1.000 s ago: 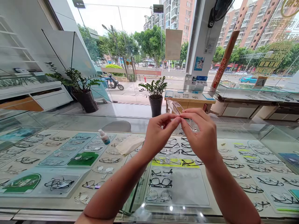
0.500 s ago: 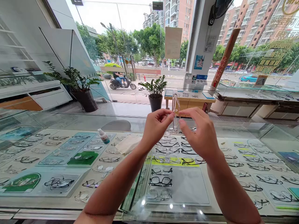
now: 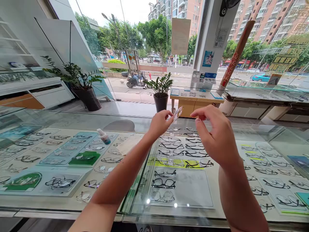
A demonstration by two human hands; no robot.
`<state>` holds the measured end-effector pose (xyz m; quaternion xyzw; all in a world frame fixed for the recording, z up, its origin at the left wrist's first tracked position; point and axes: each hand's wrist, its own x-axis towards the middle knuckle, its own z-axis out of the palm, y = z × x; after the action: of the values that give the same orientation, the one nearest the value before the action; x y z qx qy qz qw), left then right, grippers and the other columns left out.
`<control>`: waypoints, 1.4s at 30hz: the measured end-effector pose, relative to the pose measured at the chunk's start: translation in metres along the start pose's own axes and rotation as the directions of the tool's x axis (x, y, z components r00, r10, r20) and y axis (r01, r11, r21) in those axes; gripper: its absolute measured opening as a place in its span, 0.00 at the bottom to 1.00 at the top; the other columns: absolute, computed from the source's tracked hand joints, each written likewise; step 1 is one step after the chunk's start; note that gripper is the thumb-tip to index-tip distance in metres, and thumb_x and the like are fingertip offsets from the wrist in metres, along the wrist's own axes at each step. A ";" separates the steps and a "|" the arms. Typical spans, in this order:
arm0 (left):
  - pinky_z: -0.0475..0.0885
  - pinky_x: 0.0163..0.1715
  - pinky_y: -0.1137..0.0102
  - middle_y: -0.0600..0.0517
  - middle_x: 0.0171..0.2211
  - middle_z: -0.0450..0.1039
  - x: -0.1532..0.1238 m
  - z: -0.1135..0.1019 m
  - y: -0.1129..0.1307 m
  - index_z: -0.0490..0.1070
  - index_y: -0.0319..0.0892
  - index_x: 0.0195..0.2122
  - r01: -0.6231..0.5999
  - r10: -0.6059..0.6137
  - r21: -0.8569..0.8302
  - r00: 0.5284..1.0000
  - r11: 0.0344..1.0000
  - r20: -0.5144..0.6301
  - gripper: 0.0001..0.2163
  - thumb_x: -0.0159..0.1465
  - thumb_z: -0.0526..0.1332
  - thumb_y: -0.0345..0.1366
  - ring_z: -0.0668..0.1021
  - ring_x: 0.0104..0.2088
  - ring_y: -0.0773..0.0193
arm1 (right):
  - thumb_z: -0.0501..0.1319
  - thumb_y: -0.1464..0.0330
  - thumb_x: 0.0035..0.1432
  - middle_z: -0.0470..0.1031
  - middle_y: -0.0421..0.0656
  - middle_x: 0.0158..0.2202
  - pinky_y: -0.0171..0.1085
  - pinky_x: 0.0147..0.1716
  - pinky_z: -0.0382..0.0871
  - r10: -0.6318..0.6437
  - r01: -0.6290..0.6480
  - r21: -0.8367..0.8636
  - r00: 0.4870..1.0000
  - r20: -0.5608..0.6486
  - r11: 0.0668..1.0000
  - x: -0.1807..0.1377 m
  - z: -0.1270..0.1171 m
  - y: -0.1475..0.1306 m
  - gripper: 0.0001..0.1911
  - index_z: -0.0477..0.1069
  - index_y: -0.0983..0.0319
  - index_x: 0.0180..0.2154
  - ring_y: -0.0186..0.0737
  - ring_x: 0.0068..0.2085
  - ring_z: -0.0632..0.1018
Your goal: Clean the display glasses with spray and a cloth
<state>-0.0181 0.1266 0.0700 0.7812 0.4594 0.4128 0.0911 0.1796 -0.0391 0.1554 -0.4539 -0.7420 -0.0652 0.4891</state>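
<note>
My left hand (image 3: 159, 124) is raised above the glass counter (image 3: 72, 120) and pinches a pair of clear-framed glasses (image 3: 178, 112) at its fingertips. The lens is tilted and see-through, so it is hard to make out against the background. My right hand (image 3: 213, 137) is a short way to the right, at the same height, with thumb and forefinger pinched together. Whether it holds a thin clear temple of the glasses I cannot make out. Under both hands, below the glass, lie rows of display glasses (image 3: 166, 183) on trays.
A small spray bottle (image 3: 104, 136) and a folded pale cloth (image 3: 127, 145) lie on the counter left of my left arm. Two potted plants (image 3: 160, 93) stand on the floor beyond the counter. Another glass showcase (image 3: 265, 88) is at the back right.
My hands have moved apart; they were together on the glasses. The glasses turned from upright to tilted at my left fingertips. The view has tipped down slightly.
</note>
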 end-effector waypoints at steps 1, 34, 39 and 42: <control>0.61 0.34 0.67 0.52 0.31 0.73 0.003 0.006 -0.007 0.82 0.42 0.40 -0.023 0.023 0.044 1.000 0.999 0.006 0.07 0.70 0.64 0.37 0.72 0.32 0.63 | 0.56 0.74 0.69 0.79 0.43 0.40 0.46 0.47 0.66 -0.003 0.004 -0.013 0.999 0.040 1.000 0.000 -0.002 0.000 0.11 0.76 0.57 0.44 0.46 0.43 0.77; 0.66 0.49 0.61 0.41 0.47 0.81 0.038 0.101 -0.094 0.87 0.43 0.46 -0.113 -0.087 0.469 0.919 0.876 0.384 0.12 0.72 0.61 0.33 0.81 0.48 0.52 | 0.54 0.79 0.67 0.78 0.42 0.39 0.42 0.38 0.62 0.077 0.026 -0.187 0.849 0.523 0.982 -0.008 -0.018 -0.006 0.13 0.74 0.59 0.40 0.42 0.35 0.75; 0.68 0.47 0.60 0.38 0.47 0.80 0.039 0.088 -0.071 0.85 0.40 0.48 -0.104 -0.078 0.465 0.931 0.879 0.355 0.13 0.72 0.60 0.34 0.82 0.47 0.49 | 0.56 0.77 0.70 0.79 0.41 0.38 0.42 0.37 0.62 0.054 0.017 -0.128 0.843 0.535 0.992 -0.007 -0.020 -0.006 0.10 0.73 0.59 0.38 0.41 0.36 0.76; 0.69 0.48 0.60 0.39 0.47 0.79 0.036 0.063 -0.028 0.83 0.40 0.52 -0.132 -0.015 0.440 0.949 0.888 0.316 0.14 0.74 0.59 0.38 0.81 0.48 0.48 | 0.57 0.76 0.71 0.80 0.41 0.38 0.42 0.37 0.62 0.041 0.024 -0.117 0.851 0.524 0.993 -0.006 -0.022 -0.010 0.10 0.73 0.59 0.38 0.40 0.35 0.75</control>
<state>0.0181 0.1860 0.0347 0.8492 0.4992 0.1680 -0.0362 0.1872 -0.0609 0.1655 -0.4861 -0.8400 0.0192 0.2404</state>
